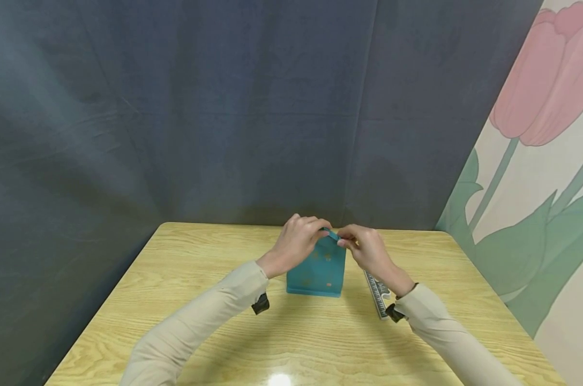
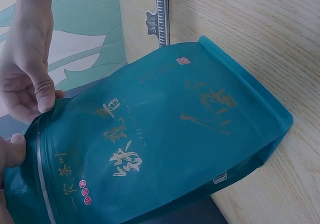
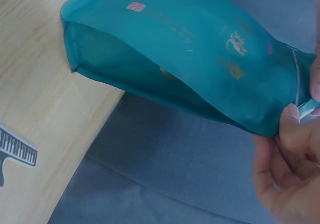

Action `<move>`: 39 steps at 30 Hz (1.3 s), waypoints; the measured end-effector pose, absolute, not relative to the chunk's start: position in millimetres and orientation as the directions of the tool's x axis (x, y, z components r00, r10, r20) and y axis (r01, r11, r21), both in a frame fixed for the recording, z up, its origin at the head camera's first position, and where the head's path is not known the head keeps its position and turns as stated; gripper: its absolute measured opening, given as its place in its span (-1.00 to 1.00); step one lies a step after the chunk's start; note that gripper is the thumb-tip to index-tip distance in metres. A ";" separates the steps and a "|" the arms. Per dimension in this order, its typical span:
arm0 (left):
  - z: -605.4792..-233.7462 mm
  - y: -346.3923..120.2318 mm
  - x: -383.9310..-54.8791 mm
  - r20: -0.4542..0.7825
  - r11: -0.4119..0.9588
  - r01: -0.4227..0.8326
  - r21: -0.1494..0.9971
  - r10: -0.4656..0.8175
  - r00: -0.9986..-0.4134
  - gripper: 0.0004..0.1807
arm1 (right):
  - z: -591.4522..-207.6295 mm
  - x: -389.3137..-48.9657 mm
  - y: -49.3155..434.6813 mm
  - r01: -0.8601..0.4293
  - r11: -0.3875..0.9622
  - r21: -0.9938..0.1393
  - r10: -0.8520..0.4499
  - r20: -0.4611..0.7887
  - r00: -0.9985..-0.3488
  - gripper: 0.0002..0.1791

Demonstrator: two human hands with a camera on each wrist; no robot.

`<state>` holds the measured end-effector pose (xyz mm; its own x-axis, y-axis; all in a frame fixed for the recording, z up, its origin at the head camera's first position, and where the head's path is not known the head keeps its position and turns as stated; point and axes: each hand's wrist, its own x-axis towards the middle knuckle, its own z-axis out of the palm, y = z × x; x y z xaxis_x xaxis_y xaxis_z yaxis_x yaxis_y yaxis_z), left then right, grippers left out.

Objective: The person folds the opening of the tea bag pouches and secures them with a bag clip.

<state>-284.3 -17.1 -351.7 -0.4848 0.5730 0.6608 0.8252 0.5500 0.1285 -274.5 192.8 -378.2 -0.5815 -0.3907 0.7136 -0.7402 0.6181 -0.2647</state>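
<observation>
A teal tea pouch (image 1: 316,272) with gold lettering stands upright on the table, its flat base down. Both hands are at its top edge. My left hand (image 1: 298,240) pinches the top on the left side, thumb towards me. My right hand (image 1: 367,247) pinches the right end of the same edge between thumb and fingers. In the left wrist view, a pale strip runs across the pouch (image 2: 165,129) just below its top. The right wrist view shows the right thumb and fingers (image 3: 295,154) on the pouch's top corner, with its folded side gusset facing the camera.
A flat black-and-white piano-keyboard ruler (image 1: 377,295) lies right of the pouch, partly under the right forearm. The wooden table (image 1: 253,343) reaches back to a dark blue-grey curtain (image 1: 253,118). A wall with painted tulips (image 1: 537,177) stands on the right.
</observation>
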 end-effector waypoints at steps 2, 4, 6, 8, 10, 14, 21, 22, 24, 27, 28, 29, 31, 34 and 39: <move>-351.6 -17.5 -284.1 0.660 0.552 0.824 0.129 0.572 -0.487 -0.86 | -378.8 -274.8 191.1 -0.738 0.620 -0.266 -0.384 0.717 -0.581 -0.83; -351.4 -18.0 -283.7 0.659 0.553 0.823 0.130 0.572 -0.488 -0.86 | -379.4 -275.0 189.1 -0.725 0.632 -0.273 -0.376 0.710 -0.595 -0.84; -351.5 -18.4 -283.5 0.661 0.552 0.824 0.129 0.572 -0.486 -0.86 | -380.2 -275.3 186.8 -0.705 0.649 -0.286 -0.362 0.698 -0.617 -0.84; -351.7 -18.4 -283.2 0.664 0.553 0.824 0.123 0.571 -0.482 -0.87 | -381.2 -275.6 184.3 -0.685 0.666 -0.295 -0.350 0.687 -0.637 -0.83; -352.2 -18.4 -283.3 0.668 0.554 0.824 0.116 0.571 -0.478 -0.87 | -382.6 -276.0 182.1 -0.669 0.680 -0.302 -0.341 0.677 -0.652 -0.81; -353.3 -18.4 -283.7 0.673 0.559 0.822 0.109 0.567 -0.475 -0.87 | -385.0 -276.5 178.7 -0.656 0.692 -0.301 -0.329 0.677 -0.658 -0.77; -353.1 -19.1 -284.2 0.666 0.564 0.818 0.111 0.569 -0.483 -0.87 | -388.1 -277.3 176.5 -0.658 0.694 -0.293 -0.322 0.691 -0.647 -0.76; -353.0 -19.0 -284.0 0.663 0.566 0.817 0.113 0.569 -0.486 -0.87 | -388.2 -277.5 177.1 -0.661 0.691 -0.294 -0.324 0.690 -0.647 -0.76; -353.0 -18.9 -283.6 0.659 0.573 0.812 0.114 0.568 -0.493 -0.87 | -387.4 -277.8 179.1 -0.670 0.682 -0.294 -0.333 0.690 -0.642 -0.78; -352.5 -18.6 -283.1 0.653 0.578 0.807 0.116 0.568 -0.501 -0.87 | -383.8 -277.1 184.5 -0.693 0.659 -0.294 -0.367 0.678 -0.637 -0.82; -352.4 -18.5 -282.9 0.651 0.579 0.807 0.117 0.569 -0.502 -0.87 | -382.3 -276.7 186.7 -0.703 0.647 -0.297 -0.380 0.673 -0.634 -0.83; -352.4 -18.3 -282.9 0.650 0.580 0.807 0.115 0.570 -0.503 -0.87 | -380.4 -276.2 188.8 -0.712 0.634 -0.301 -0.393 0.669 -0.632 -0.83; -352.6 -18.0 -283.0 0.648 0.578 0.808 0.116 0.572 -0.502 -0.87 | -376.5 -275.1 193.0 -0.732 0.604 -0.315 -0.421 0.654 -0.629 -0.81; -352.7 -17.8 -283.1 0.651 0.580 0.807 0.116 0.569 -0.503 -0.87 | -370.7 -274.5 197.6 -0.750 0.567 -0.339 -0.457 0.629 -0.629 -0.79; -352.8 -17.8 -283.4 0.651 0.579 0.807 0.116 0.570 -0.502 -0.88 | -363.5 -273.0 201.7 -0.739 0.554 -0.383 -0.483 0.575 -0.660 -0.79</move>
<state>-283.4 -17.8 -352.8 -0.5024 0.5696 0.6505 0.8069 0.5792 0.1161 -273.0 201.7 -363.5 -0.6598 -0.4833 0.5753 -0.7394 0.5541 -0.3825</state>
